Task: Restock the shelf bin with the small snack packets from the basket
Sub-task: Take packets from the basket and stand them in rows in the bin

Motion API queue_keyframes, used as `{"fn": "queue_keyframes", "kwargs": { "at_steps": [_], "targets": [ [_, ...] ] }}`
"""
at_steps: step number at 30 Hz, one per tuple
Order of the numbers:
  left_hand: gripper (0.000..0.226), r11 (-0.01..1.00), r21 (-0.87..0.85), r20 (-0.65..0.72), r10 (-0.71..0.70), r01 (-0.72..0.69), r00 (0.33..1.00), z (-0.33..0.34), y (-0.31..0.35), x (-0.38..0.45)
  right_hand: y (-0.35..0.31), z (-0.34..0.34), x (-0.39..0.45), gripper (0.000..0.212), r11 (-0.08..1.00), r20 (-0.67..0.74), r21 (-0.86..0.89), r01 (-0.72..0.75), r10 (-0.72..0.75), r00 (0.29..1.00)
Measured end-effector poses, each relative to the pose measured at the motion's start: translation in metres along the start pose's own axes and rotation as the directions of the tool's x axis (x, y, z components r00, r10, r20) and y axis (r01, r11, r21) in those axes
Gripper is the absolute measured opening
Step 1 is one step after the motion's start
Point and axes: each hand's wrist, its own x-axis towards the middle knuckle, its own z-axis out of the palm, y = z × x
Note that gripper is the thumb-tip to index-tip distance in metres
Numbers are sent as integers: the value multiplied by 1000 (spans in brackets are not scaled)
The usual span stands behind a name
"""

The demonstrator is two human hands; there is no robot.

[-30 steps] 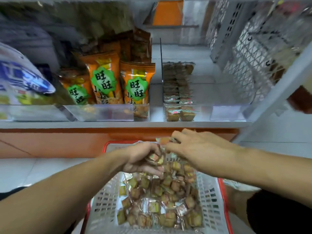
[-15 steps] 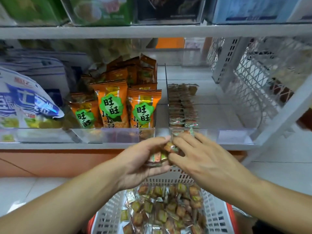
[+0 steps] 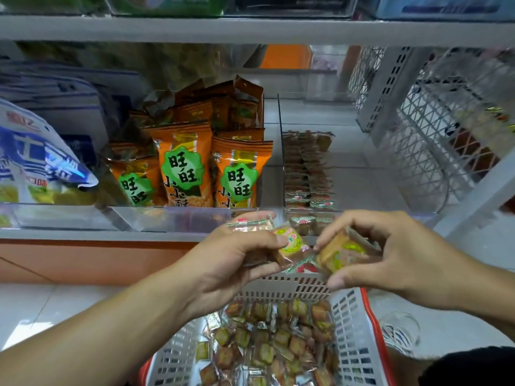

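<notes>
Hands had drawn apart since the earlier frame, each with packets.
Left hand (image 3: 237,254) gripped several snack packets (image 3: 289,240); right hand (image 3: 390,254) pinched one packet (image 3: 341,253) above the basket (image 3: 348,324), before the shelf bin (image 3: 362,215).

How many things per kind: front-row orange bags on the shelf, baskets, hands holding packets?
Front-row orange bags: 3
Basket: 1
Hands holding packets: 2, left hand and right hand
Total: 6
</notes>
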Motion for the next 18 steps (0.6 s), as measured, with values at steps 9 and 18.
{"fn": "queue_keyframes", "kwargs": {
  "at_steps": [9,18],
  "targets": [
    [68,990,20,12,139,-139,990,9,-5,-2,7,18,10,58,943,6,263,-203,209,978],
    [58,983,-48,9,179,-178,984,15,-11,-4,17,28,6,49,925,-35,247,-287,304,952]
  ]
}}
